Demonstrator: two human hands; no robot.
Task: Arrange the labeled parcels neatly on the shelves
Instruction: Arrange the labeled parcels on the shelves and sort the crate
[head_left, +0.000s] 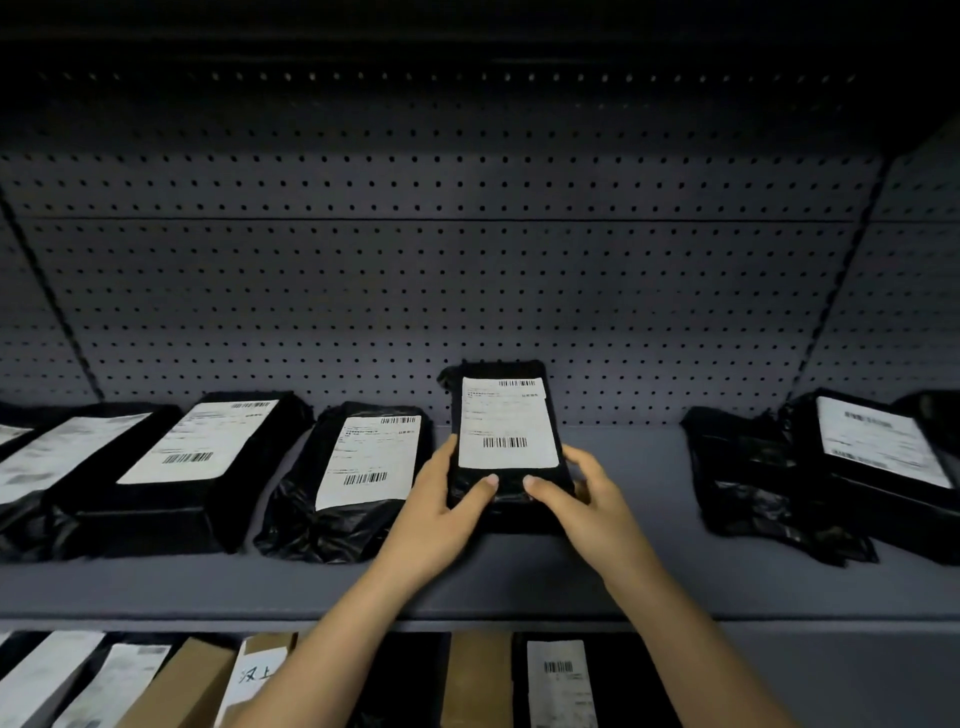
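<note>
Parcel (506, 415) was clamped by left grip (441, 499) and right grip (576, 493) at shelf (623, 571); neighbouring parcel (363, 467) could be nudged crooked by careless lowering.

At rear, grey perforated metal back panel (467, 291) w/ rows of small holes is fading into dark near the top. Slanted dark upright (52, 301) is crossing it at left. Flat grey metal shelf board (519, 582) is lying below, catching dim, cool light.
</note>
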